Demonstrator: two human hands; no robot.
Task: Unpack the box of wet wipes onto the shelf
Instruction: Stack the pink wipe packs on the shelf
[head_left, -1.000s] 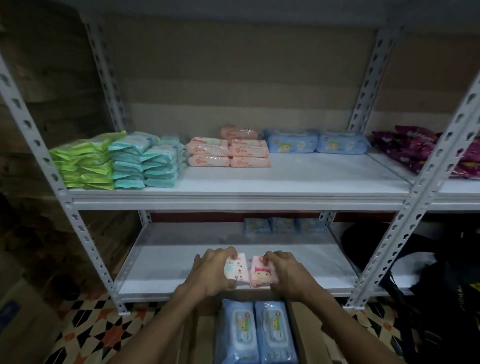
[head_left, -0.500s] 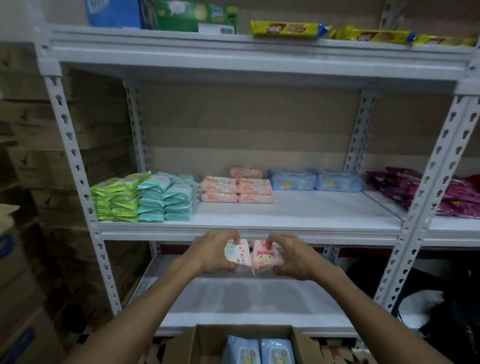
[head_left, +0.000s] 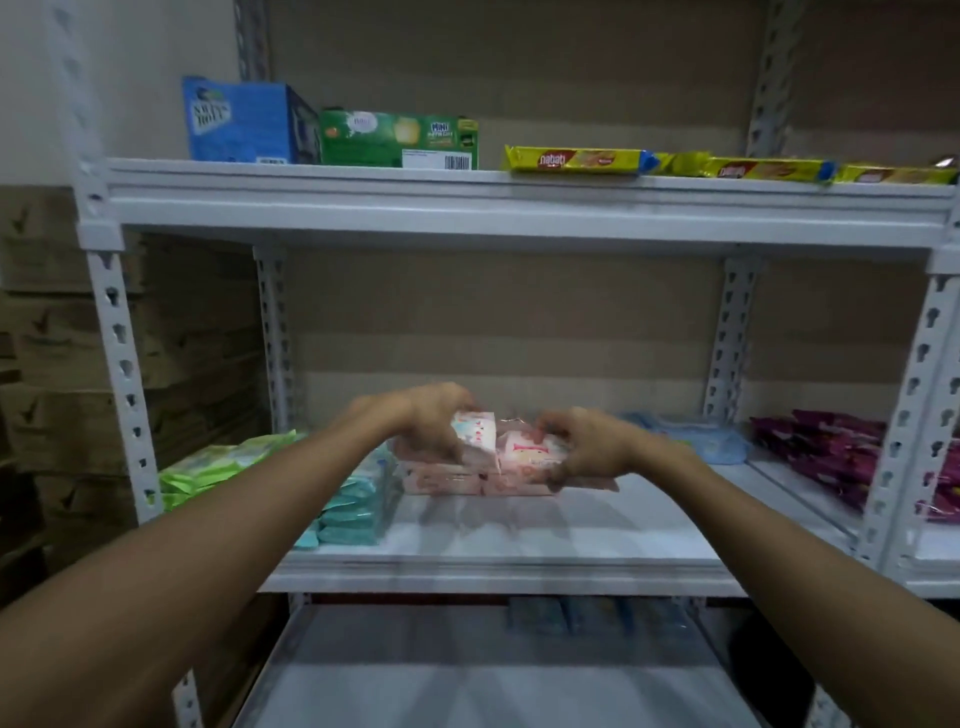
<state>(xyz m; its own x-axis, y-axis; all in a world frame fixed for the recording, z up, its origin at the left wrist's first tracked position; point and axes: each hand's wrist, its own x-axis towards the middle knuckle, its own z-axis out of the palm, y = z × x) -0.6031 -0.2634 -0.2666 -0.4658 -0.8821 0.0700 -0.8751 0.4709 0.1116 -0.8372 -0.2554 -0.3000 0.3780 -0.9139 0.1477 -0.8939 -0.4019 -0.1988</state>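
Centre frame: left hand (head_left: 431, 423) has its fingers curled round one pink wipes pack (head_left: 475, 431). Right hand (head_left: 587, 449) fingers are curled round a second pink pack (head_left: 530, 449), the two side by side. Both are right over the pink stack (head_left: 447, 480) on the middle shelf (head_left: 519, 535); contact unclear, motion blur. Teal packs (head_left: 358, 499) lie left of the stack, blue packs (head_left: 696, 436) right.

Dim, soft light; motion blur throughout, wide-angle bending at the edges.
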